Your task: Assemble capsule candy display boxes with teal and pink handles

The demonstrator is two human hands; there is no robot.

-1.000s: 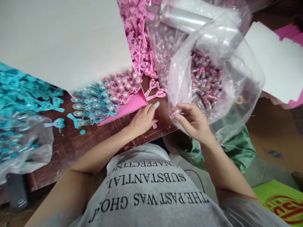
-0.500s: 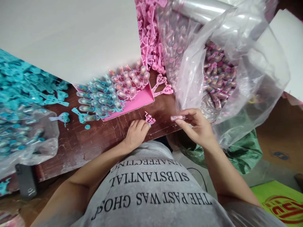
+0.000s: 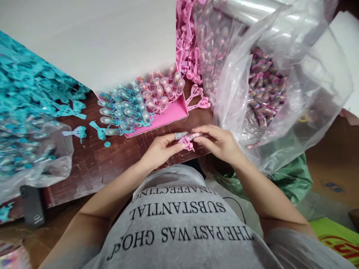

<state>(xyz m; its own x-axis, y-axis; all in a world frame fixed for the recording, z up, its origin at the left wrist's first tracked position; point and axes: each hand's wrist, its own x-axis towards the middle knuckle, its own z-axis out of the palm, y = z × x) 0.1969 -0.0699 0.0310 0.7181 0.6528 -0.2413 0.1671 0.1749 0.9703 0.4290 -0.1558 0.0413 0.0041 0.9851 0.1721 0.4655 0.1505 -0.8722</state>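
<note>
Near the table's front edge, my left hand (image 3: 159,149) pinches a small pink plastic piece with a crank-like arm (image 3: 188,142); one of its fingers is wrapped in grey tape. My right hand (image 3: 221,144) grips a small clear capsule tube (image 3: 195,136) between thumb and fingers, its end against the pink piece. Whether the tube is seated in the piece I cannot tell. Just beyond my hands stands a pink box (image 3: 165,118) with rows of clear-domed capsules on blue and pink bases.
Blue plastic parts (image 3: 36,74) heap at the left, above a clear bag of blue-capped tubes (image 3: 28,149). Pink parts (image 3: 189,41) pile behind the box. At right an open plastic bag (image 3: 230,86) holds pink-capped tubes. A phone (image 3: 32,207) lies at the left edge.
My right hand has moved left with the capsule tube, bringing it to the pink piece. My left hand has turned, raising the piece between thumb and finger. The view has shifted slightly.
</note>
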